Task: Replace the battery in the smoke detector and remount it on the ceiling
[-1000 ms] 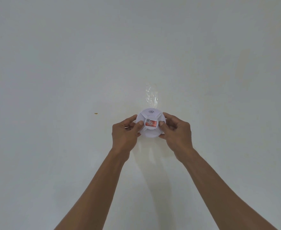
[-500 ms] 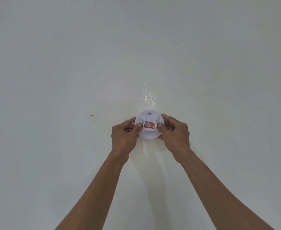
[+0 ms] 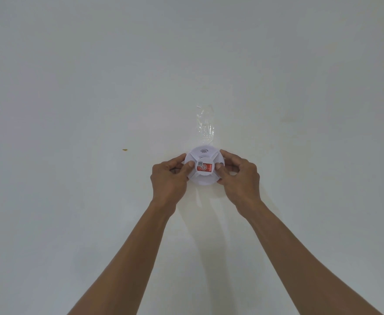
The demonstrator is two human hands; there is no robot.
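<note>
Since a second ago, the detector (image 3: 204, 165) has been kept between both hands against the ceiling (image 3: 95, 87), with little shift seen. It is gripped at its left edge by the left hand (image 3: 168, 178), whose thumb is laid beside the red label (image 3: 205, 167). Its right edge is gripped by the right hand (image 3: 239, 178), thumb pressed on the face. A strip of clear tape (image 3: 205, 123) is stuck to the ceiling just beyond the detector. A small orange speck (image 3: 124, 150) is seen well to the left.
</note>
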